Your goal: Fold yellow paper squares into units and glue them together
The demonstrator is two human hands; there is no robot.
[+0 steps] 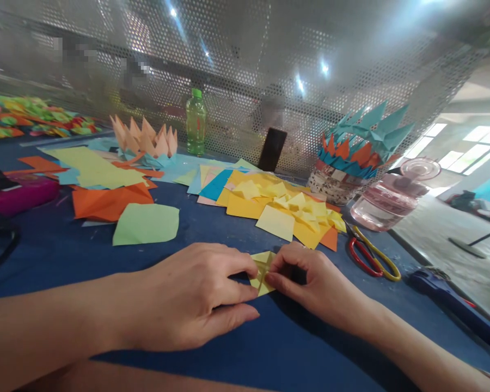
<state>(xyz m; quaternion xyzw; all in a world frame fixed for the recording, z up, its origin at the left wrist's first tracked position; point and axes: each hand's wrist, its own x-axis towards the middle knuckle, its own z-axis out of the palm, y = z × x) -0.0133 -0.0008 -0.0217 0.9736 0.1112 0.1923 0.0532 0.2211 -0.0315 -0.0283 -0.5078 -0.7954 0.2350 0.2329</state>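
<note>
Head view, paper (263,269) between left hand (188,294), right hand (314,280)

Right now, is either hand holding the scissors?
No, both the left hand and right hand pinch a small yellow folded paper, while the scissors lie apart on the blue table.

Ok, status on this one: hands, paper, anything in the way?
Left hand and right hand both pinching folded yellow paper on blue table. Scissors nearby right, not obstructing.
</note>
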